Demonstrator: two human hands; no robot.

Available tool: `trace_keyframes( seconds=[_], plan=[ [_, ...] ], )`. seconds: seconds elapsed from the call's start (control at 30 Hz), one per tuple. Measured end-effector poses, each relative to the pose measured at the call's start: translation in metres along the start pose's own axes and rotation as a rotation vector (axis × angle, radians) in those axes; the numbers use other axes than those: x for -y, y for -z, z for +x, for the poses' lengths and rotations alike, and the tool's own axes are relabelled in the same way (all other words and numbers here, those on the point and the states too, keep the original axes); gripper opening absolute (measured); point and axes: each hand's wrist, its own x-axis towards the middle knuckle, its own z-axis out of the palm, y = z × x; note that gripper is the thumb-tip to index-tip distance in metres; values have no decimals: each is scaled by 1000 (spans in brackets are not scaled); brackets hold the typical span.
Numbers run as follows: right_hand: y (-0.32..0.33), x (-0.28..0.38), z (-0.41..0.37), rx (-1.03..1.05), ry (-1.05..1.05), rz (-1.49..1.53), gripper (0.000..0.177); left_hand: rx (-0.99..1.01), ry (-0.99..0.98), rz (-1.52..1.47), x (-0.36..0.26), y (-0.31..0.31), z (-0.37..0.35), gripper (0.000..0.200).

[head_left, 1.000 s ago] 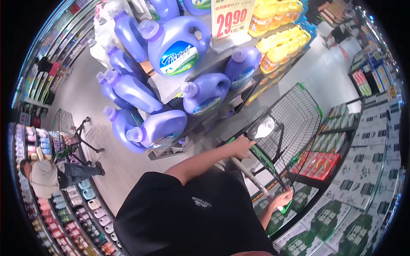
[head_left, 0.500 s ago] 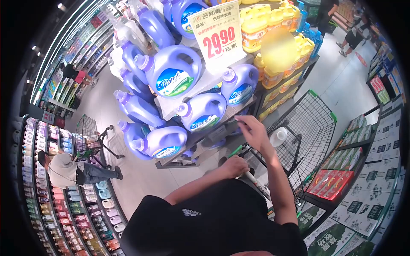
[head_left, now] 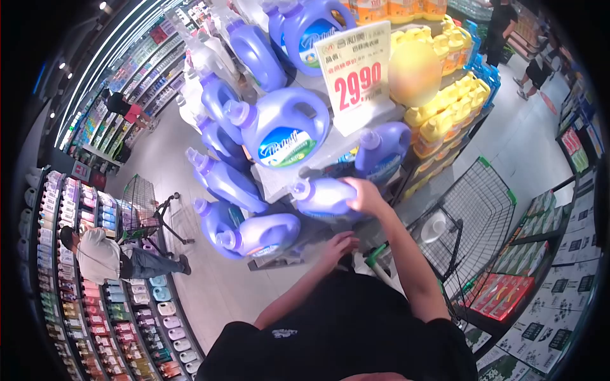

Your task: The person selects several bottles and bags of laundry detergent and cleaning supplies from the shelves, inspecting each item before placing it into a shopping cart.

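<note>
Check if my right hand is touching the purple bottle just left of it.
Touching. The head view shows the right hand gripping the purple bottle at its handle end, with no gap between them.

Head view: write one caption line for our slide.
The right hand grips a purple jug, left hand nearby, beside a shopping cart.

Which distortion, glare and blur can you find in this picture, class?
Head view: the stacked cartons curve near the round, black-bordered edge; head view: the price sign whitens towards its foot; head view: the purple bottle at the right hand looks smeared.
</note>
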Motion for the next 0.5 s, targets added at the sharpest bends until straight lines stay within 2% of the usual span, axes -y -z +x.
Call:
trace_keyframes(
  seconds=[0.03, 0.07, 0.1, 0.2, 0.27, 0.3, 0.37, 0.43, 0.47, 0.5],
  plan=[
    [-5, 0, -9, -6, 1, 33, 68, -78, 29, -180, 6, 19, 8, 45],
    [-17, -7, -16, -40, -1, 74, 71, -75, 105, -220, 26, 50, 24, 51],
    [-21, 8, -26, -64, -107, 135, 71, -41, 68, -346, 23, 60, 23, 47],
    [-48, 27, -53, -302, -128, 84, 71, -59, -330, 777, 10, 69, 42, 48],
    [-64, 32, -65, -319, -248, 34, 72, -83, -548, 1518, 16, 70, 47, 49],
    [-66, 38, -67, -323, -311, 47, 71, -79, -560, 1556, 18, 68, 48, 49],
    [-63, 50, -75, -362, -191, 34, 69, -73, -584, 1631, 21, 65, 50, 49],
    [-38, 73, -79, -389, -120, 60, 67, -112, -779, 1507, -1, 35, 33, 47],
    [-22, 86, -83, -393, -107, 95, 67, -73, -622, 1341, -19, 18, 30, 47],
    [-7, 102, -89, -400, -96, 131, 67, -27, -612, 1149, -38, 2, 29, 49]
  ],
)
